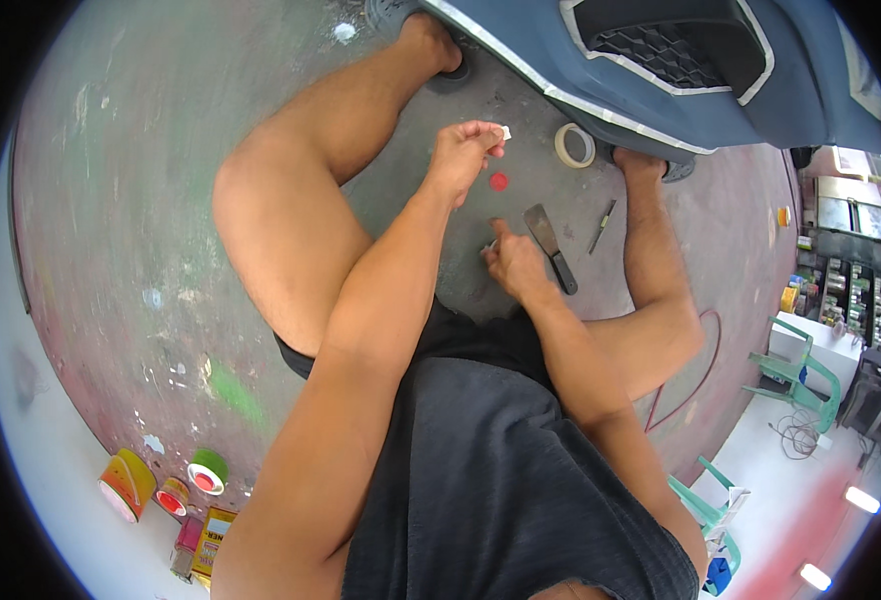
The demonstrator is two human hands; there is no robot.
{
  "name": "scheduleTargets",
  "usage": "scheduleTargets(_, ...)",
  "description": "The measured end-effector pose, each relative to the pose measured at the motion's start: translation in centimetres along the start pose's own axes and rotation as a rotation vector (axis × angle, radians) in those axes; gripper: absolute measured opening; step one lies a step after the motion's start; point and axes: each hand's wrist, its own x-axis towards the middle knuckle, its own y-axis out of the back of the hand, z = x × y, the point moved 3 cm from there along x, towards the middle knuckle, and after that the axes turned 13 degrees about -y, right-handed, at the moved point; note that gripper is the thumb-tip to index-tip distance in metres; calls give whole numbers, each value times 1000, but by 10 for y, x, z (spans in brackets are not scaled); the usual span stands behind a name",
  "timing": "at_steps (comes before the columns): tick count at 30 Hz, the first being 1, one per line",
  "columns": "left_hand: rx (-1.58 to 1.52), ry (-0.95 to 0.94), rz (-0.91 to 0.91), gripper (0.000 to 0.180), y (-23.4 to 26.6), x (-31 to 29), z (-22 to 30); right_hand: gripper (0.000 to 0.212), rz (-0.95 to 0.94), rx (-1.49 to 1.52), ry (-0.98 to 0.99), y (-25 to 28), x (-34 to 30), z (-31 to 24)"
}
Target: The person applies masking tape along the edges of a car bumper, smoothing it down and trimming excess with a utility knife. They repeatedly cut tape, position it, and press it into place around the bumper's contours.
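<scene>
Two bare hands of yours are over the grey, paint-stained floor [161, 250], between your bent legs. Your left hand [462, 158] reaches farther forward, its thumb and fingertips drawn together in a pinch on a small white scrap [506, 132], which sticks out past the fingertips on the right; what it is made of you cannot tell from here. Your right hand [518, 264] is nearer your body, index finger stretched forward and the other fingers curled in; whether they enclose anything, I cannot tell.

Between your two hands, a flat round red disc [499, 182] lies on the floor, close to your left hand. Just beside your right hand, on its right, lies a putty knife with a flat metal blade and a dark handle [552, 249], its blade pointing forward. Farther right is a slim, pen-like tool [603, 227], lying apart from the knife. A cream-coloured ring of tape [560, 148] lies ahead of both tools, near your right foot. Beyond it, a large blue-grey moulded panel with white-taped edges [651, 112] fills the upper right of your view.
</scene>
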Motion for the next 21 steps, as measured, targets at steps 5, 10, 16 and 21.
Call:
scheduleTargets(5, -207, 45, -11, 17, -8, -6, 6, 27, 281, 117, 143, 33, 4, -9)
scheduleTargets(10, -379, 36, -58, 21, -22, -12, 19, 22, 147, 1155, -91, 89, 44, -23)
scheduleTargets(16, -451, 21, -53, 21, -32, -13, 27, 19, 191, 1391, -15, 111, 58, -43)
scheduleTargets(21, -490, 19, -60, 20, -33, -11, 25, 19, 232, 1377, -13, 116, 63, -51)
